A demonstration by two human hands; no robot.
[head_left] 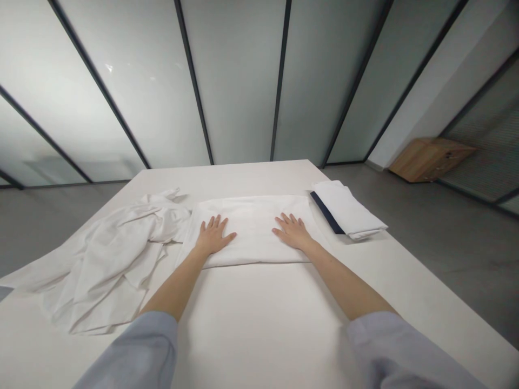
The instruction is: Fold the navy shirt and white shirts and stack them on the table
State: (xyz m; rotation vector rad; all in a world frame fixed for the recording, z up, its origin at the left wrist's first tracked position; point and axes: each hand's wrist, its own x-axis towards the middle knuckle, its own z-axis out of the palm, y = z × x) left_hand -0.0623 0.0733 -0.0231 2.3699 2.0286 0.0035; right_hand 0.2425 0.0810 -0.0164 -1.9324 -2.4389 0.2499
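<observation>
A white cloth (pixel 253 227), folded into a wide rectangle, lies flat across the middle of the table. On its left part rests my left hand (pixel 213 235), palm down with the fingers spread. My right hand (pixel 293 231) lies the same way on the right part, thumb pointing inward. Neither hand grips anything. Left of the folded cloth is a crumpled heap of white cloth (pixel 117 259), its edge close to the folded piece. To the right sits a neatly folded white cloth stack (pixel 346 209) with a dark navy item (pixel 325 213) under its left side.
The white table (pixel 259 324) has its far edge near a frosted glass partition (pixel 239 81) with dark frames. A wooden cabinet (pixel 425 158) stands on the grey floor at the far right. The heaped cloth reaches toward the table's left edge.
</observation>
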